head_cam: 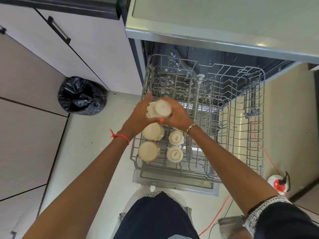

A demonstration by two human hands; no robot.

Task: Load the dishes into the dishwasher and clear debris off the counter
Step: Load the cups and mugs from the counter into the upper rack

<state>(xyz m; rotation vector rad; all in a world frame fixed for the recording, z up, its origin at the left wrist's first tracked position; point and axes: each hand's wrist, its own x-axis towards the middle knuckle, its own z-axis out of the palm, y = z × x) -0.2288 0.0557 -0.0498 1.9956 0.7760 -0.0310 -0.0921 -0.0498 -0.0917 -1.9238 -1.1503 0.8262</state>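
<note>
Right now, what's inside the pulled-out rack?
Two larger upturned cups and two smaller ones stand in the rack near-left corner. The left hand and right hand hold another cup, hiding the slots beneath.

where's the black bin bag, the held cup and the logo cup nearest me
black bin bag (82,95): head view, middle of the crumpled plastic
held cup (162,108): head view, its upturned base
nearest logo cup (174,154): head view, printed base
</note>
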